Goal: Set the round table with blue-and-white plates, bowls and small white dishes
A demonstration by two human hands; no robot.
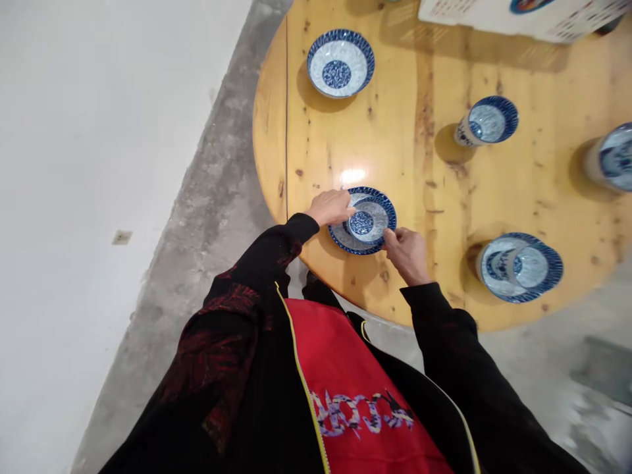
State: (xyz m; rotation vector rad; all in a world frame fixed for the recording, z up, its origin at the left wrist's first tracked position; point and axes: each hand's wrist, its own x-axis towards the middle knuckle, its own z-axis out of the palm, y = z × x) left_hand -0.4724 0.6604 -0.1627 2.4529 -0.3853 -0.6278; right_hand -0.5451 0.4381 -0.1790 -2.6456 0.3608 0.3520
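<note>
A small blue-and-white bowl sits inside a larger blue-and-white bowl near the front left edge of the round wooden table. My left hand is closed at the small bowl's left rim, its fingertips reaching over the edge. On the opposite side, my right hand pinches the small bowl's right rim, close to the larger bowl's edge. Whether the small bowl rests on the larger one or is slightly raised, I cannot tell.
Another bowl stands at the back left of the wooden table. A patterned cup is right of centre. Farther right are a bowl holding a cup and another patterned vessel. A white perforated basket is at the back.
</note>
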